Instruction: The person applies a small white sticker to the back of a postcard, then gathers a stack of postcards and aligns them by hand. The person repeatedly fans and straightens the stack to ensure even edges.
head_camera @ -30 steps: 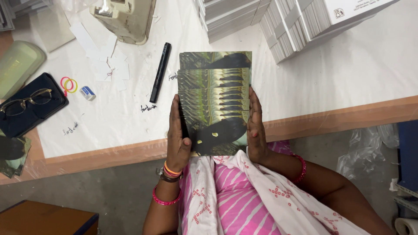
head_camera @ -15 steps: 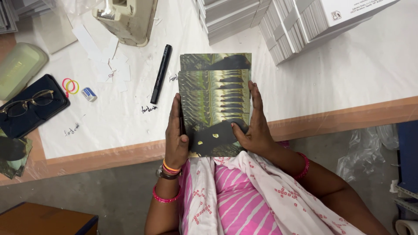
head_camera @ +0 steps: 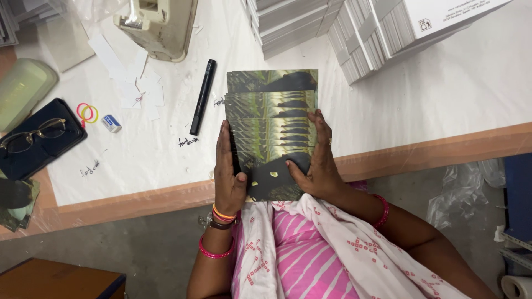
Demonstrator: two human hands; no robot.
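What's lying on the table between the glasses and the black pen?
In the head view, between the glasses and the pen lie coloured rubber bands, a small eraser and white paper scraps.

You are sitting at a packing bench in what looks like a small print or card workshop. The table (head_camera: 421,111) is covered in white paper with a wood edge; bundled stacks of printed cards (head_camera: 382,33) fill its far side, a tape dispenser (head_camera: 158,25) stands beside paper scraps (head_camera: 133,72), and a black marker (head_camera: 203,97) lies by rubber bands (head_camera: 87,113).
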